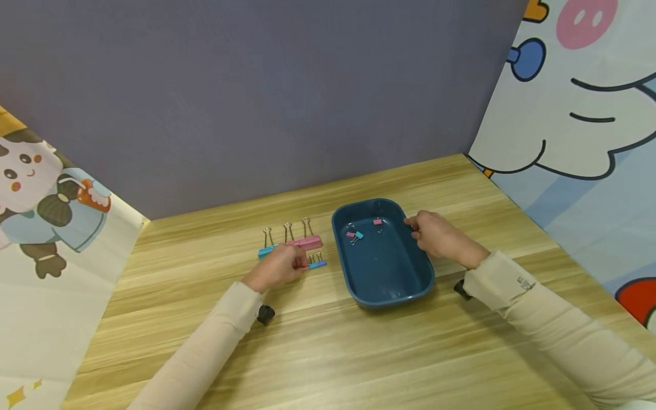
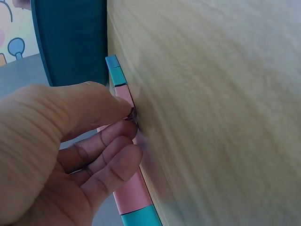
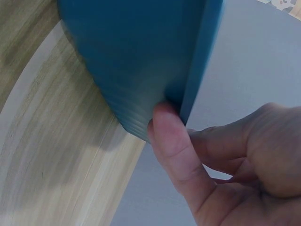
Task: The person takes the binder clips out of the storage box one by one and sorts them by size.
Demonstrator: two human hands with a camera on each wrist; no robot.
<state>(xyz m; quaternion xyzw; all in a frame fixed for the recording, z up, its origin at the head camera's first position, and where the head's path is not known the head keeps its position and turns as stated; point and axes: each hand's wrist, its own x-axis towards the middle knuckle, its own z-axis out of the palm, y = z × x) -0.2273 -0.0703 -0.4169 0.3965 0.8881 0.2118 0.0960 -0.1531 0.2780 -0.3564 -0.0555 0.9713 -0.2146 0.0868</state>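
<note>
From the head camera, my left hand (image 1: 279, 267) sits just left of centre, fingers curled down onto the row of binder clips (image 1: 299, 245) on the wooden table (image 1: 328, 341). A long pink clip (image 1: 306, 243) and a turquoise clip (image 1: 265, 251) lie at the row's far edge, and a small blue clip (image 1: 318, 263) pokes out right of my fingertips. My right hand (image 1: 435, 236) is right of centre, gripping the far right rim of the dark blue tray (image 1: 381, 253). Three small clips already lie in the tray's upper part: a pink one near the back wall (image 1: 377, 221) and a pink-and-blue pair (image 1: 354, 234) to its left. So I judge the work partly done: three in, at least four left on the table.

In the left wrist view, my thumb and forefinger (image 2: 123, 111) pinch together on something small and dark against the pink clip (image 2: 134, 193); I cannot tell exactly which clip they have. The tray fills the upper left corner (image 2: 70, 42).

In the right wrist view, my thumb (image 3: 171, 141) presses the tray's outer wall (image 3: 136, 61), with my fingers curled behind the rim, holding it.
</note>
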